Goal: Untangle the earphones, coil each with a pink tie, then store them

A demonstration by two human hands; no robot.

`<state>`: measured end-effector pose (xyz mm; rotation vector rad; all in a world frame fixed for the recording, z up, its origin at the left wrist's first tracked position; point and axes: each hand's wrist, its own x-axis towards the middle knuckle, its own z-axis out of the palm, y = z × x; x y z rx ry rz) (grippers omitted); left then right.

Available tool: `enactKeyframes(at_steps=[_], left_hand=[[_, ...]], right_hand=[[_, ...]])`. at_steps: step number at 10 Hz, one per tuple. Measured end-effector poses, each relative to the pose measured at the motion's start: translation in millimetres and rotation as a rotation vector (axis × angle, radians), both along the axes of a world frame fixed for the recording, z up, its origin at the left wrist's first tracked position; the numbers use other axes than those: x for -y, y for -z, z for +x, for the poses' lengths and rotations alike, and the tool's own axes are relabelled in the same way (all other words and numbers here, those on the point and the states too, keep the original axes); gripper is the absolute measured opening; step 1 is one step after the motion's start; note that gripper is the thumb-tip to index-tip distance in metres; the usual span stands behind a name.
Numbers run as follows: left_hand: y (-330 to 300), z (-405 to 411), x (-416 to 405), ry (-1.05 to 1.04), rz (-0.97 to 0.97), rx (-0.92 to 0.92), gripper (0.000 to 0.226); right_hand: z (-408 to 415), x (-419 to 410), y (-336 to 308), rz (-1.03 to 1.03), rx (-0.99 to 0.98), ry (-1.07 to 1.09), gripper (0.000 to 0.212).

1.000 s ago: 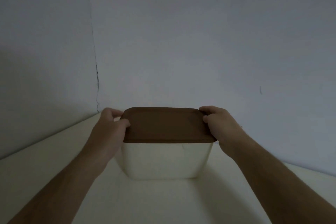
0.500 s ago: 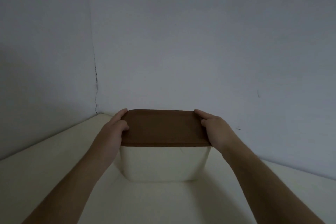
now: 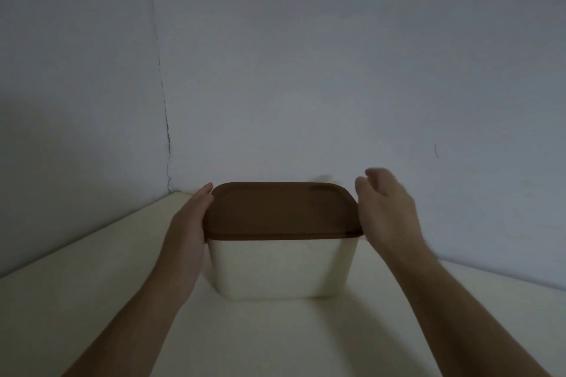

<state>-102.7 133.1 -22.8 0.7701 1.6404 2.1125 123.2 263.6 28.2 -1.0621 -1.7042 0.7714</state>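
Your right hand has come off the brown lid since half a second ago: then its fingers lay along the lid's right edge, and now it sits just beside that edge, blurred, fingers loosely spread and its grip around nothing. Your left hand has stayed where it was, laid flat against the left side of the lid with straight fingers reaching toward the far corner; its grip is relaxed, touching the lid and not curled round it.

You have the cream storage box standing upright on the pale worktop, between your two forearms, near the corner where the grey walls meet. The lid sits level on the box and covers it fully, so you cannot see the earphones or the pink ties; whether they lie inside cannot be told. A thin dark crack runs down the wall seam to the worktop behind your left hand. The light is dim throughout.
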Motion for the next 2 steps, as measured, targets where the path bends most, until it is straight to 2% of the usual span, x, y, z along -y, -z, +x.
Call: enactKeyframes(at_steps=[1, 2], left_hand=[[6.9, 0.3, 3.5, -0.13, 0.028, -0.07, 0.033], [25.5, -9.6, 5.9, -0.224, -0.031, -0.161, 0.034]], right_hand=[[13.3, 20.5, -36.9, 0.145, -0.203, -0.123, 0.023], [51.2, 58.9, -92.9, 0.44, -0.465, -0.353, 0.02]])
